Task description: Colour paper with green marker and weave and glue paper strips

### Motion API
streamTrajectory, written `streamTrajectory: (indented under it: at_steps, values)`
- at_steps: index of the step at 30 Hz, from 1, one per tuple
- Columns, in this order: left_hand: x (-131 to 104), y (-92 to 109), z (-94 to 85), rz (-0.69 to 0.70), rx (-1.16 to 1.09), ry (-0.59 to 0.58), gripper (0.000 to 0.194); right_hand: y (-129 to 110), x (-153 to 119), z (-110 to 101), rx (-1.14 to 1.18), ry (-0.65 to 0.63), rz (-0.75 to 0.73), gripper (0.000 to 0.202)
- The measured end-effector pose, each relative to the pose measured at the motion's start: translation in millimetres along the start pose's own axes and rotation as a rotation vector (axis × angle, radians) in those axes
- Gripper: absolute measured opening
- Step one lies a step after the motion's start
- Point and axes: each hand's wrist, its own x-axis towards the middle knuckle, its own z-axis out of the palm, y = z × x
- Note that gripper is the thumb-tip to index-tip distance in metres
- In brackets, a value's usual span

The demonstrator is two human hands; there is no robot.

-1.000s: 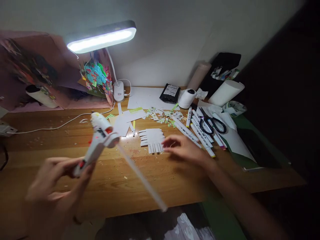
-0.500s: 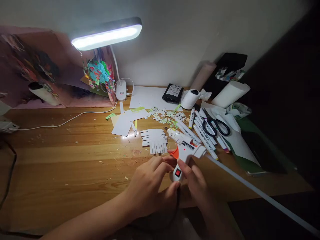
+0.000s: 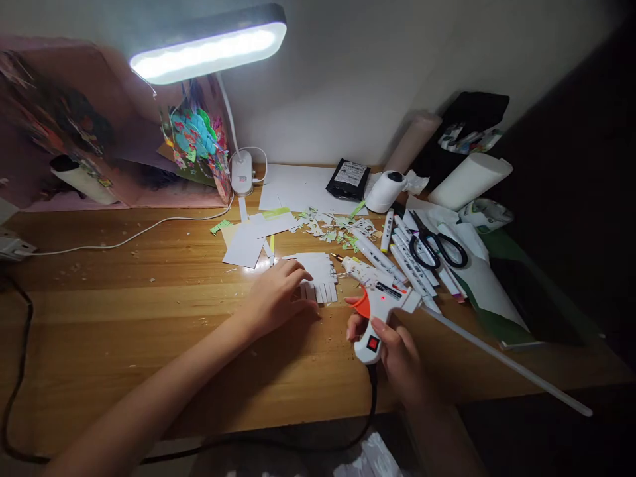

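A white hot glue gun with an orange trigger and a red switch is held by its handle in my right hand. Its nozzle points to the upper left, close to the edge of a white piece of paper with strips cut along its sides. A long glue stick juts out of the gun's back. My left hand lies over the left part of the cut paper, thumb and fingers apart; whether the fingertips touch it I cannot tell.
Behind the paper lie loose paper scraps and white cards. On the right are several markers and black-handled scissors. A lit lamp hangs above. The gun's black cord drops over the table's front edge.
My left hand has left the glue gun's handle and moved up and left onto the cut paper. The gun, in my right hand, sits slightly further right in view.
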Motion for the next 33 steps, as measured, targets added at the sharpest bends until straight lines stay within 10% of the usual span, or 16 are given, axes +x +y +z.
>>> streamTrajectory:
  at_steps: [8,23,33]
  values:
    - [1,-7,3.1,0.035,-0.100,-0.079,0.014,5,-3,-7,-0.023,0.059,0.040,0.040]
    - [8,-21,19.1,-0.187,-0.253,0.138,0.009,-4,-5,-2,-0.317,-0.192,0.209,0.040]
    - [10,-20,22.1,-0.207,-0.217,0.169,0.009,-11,2,5,-0.363,-0.134,0.248,0.038]
